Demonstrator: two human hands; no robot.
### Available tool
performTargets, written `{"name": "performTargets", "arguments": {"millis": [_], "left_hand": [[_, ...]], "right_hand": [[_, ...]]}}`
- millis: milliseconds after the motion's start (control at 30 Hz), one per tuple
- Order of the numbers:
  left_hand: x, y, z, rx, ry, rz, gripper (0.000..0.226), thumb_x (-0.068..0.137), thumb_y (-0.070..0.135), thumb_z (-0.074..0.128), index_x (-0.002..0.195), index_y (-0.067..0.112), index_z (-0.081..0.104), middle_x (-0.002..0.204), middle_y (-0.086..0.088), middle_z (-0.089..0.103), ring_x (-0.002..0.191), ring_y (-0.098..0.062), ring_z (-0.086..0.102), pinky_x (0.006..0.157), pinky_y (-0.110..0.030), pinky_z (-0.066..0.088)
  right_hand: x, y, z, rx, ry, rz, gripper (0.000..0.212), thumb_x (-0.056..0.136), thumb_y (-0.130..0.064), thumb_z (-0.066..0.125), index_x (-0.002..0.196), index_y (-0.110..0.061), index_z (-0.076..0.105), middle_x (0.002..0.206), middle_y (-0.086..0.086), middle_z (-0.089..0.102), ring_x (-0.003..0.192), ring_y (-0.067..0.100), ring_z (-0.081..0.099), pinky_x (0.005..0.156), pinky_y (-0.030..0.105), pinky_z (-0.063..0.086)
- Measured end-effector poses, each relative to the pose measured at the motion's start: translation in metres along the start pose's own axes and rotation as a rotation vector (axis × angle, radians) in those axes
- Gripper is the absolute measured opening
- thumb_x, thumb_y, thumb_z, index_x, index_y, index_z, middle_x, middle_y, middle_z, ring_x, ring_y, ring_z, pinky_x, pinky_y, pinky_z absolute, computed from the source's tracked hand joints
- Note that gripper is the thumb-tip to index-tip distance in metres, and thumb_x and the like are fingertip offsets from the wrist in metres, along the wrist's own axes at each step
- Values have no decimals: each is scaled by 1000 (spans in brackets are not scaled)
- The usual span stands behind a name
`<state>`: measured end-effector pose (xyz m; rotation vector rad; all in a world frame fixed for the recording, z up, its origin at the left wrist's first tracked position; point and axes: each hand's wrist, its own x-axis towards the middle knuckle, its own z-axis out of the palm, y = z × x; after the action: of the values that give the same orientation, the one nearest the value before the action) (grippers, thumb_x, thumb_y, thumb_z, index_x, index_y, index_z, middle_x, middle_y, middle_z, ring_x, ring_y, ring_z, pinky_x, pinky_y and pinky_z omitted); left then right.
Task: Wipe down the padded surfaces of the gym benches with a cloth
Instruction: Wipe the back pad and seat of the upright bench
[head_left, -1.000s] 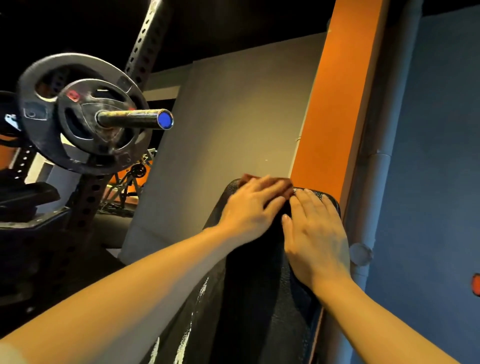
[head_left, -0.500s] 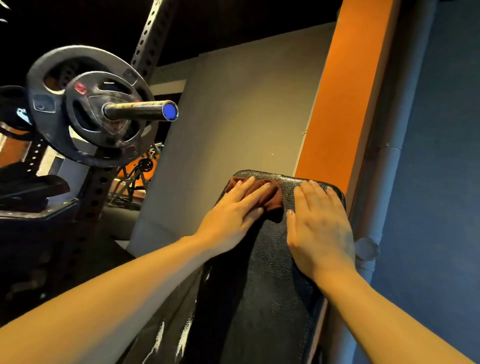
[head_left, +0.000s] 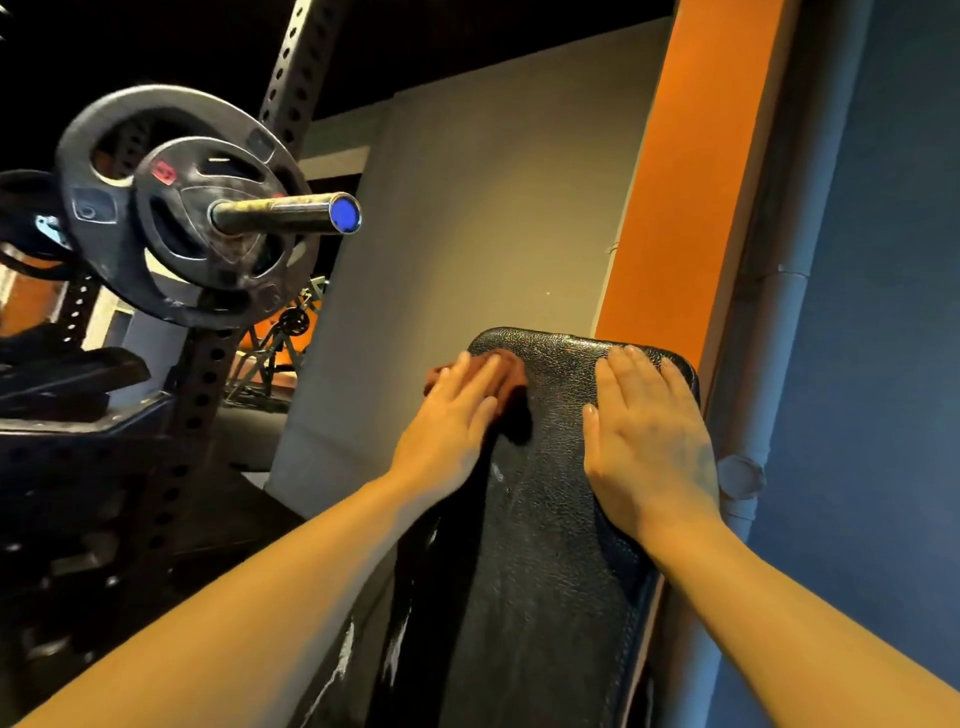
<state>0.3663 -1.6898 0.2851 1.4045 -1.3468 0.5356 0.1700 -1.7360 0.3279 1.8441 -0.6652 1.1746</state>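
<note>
A long black padded bench pad with a pebbled leather-like cover (head_left: 550, 519) runs from the bottom of the view up and away from the person, its long axis tilted slightly to the right, its rounded top end pointing toward the grey wall panel (head_left: 467, 234) and the orange vertical column (head_left: 691, 182). Both hands lie on the upper part of the pad. The left hand (head_left: 452, 415) sits at the pad's upper left edge with fingers straight and close together, pressing flat on a small reddish-brown cloth (head_left: 511, 379) that is bunched under the fingertips and laps over the pad's left rim. The right hand (head_left: 649, 441) rests palm-down on the pad's upper right side, fingers extended and slightly spread, holding nothing, well apart from the cloth. To the left, a barbell sleeve with a blue end cap (head_left: 291, 213) carries 2 dark round weight plates (head_left: 171, 208) on a perforated steel rack upright (head_left: 208, 389).
</note>
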Motion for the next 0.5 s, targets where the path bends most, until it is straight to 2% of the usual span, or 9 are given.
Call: {"name": "performTargets", "arguments": {"millis": [67,100,167,233,333,367,467,500], "left_hand": [[7,2,1,-36,36,-151,45,104,37,30,148,43,20,162,3,10,149,-21,8,119,-37,15],[3,9,4,-29,66,-146,46,104,34,33,149,40,24,162,2,11,149,-22,10,119,-38,17],[-18,28,11,5,106,-4,51,100,36,36,150,35,27,161,1,15,149,-23,13,119,-40,18],[-42,35,14,25,61,144,55,96,39,35,149,39,20,161,4,14,149,-20,10,120,-40,16],[-41,17,9,68,6,204,54,97,48,30,148,46,13,162,6,11,150,-15,6,121,-42,15],[-30,9,6,68,4,160,53,98,49,29,149,45,15,162,5,11,150,-15,6,120,-43,17],[0,6,1,1,11,-157,51,103,41,34,151,41,17,163,3,6,149,-19,5,118,-45,21],[0,13,3,7,36,-184,51,103,39,34,151,39,19,163,1,6,149,-22,6,118,-45,21]], "right_hand": [[0,0,0,-1,-6,-2,57,94,-32,29,134,3,52,139,19,52,131,34,46,112,44,19],[1,1,0,-1,-8,0,57,94,-32,29,134,2,52,139,19,52,131,34,46,113,44,19],[1,0,0,-1,-5,3,57,93,-31,30,133,2,52,139,19,52,131,34,46,113,44,19],[1,0,0,-1,6,-2,56,93,-31,31,133,3,51,138,20,52,131,34,46,113,44,19],[0,0,0,2,14,-15,56,93,-31,32,134,2,50,139,20,51,132,34,45,114,44,19],[-1,-1,0,7,18,-18,56,93,-31,32,135,2,50,139,20,51,132,34,45,114,45,19],[-2,0,1,37,25,-17,56,94,-31,31,137,1,48,141,19,49,133,33,44,115,44,19],[-1,0,1,53,41,-9,56,94,-31,31,137,1,47,142,19,49,134,33,43,115,43,18]]}}
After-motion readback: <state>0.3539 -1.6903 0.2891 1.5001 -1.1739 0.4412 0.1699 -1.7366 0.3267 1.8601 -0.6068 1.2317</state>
